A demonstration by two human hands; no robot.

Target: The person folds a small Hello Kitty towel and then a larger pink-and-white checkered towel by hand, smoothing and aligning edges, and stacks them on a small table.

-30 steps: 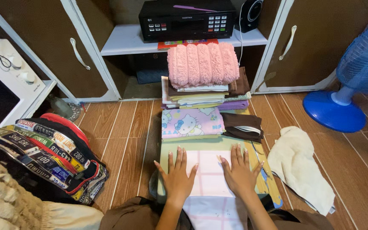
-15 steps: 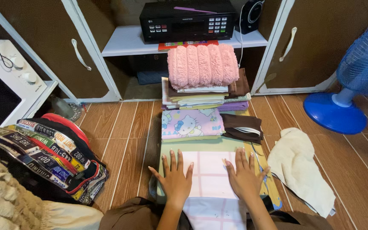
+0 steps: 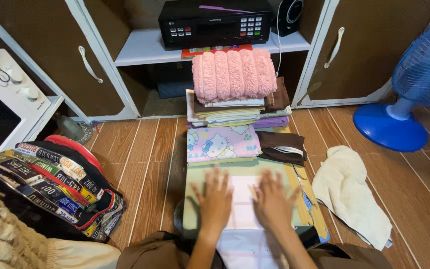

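Both hands are flat and open here, fingers spread, gripping nothing. The left hand (image 3: pixel 216 198) and right hand (image 3: pixel 270 201) press palms-down side by side on a white cloth with pink checks (image 3: pixel 244 206), which lies under the palms on a pale green folded sheet (image 3: pixel 193 199). The hands are a bit blurred, so exact finger positions are hard to call.

Just past the fingertips sits a folded cartoon-cat pillowcase (image 3: pixel 222 144), with a dark brown folded garment (image 3: pixel 282 147) beside it, ahead of the right hand. Further out is a tall stack of folded linens (image 3: pixel 230 113) topped by a fluffy pink mat (image 3: pixel 234 74). Off to the right of the right hand lies a cream towel (image 3: pixel 347 192), with a blue fan base (image 3: pixel 389 130) beyond it. Left of the left hand there's a heap of printed clothes (image 3: pixel 58 182).

My take on smoothing well: keep the palms flat, push outward from the middle toward the edges, and keep the pressure even so creases don't bunch up.
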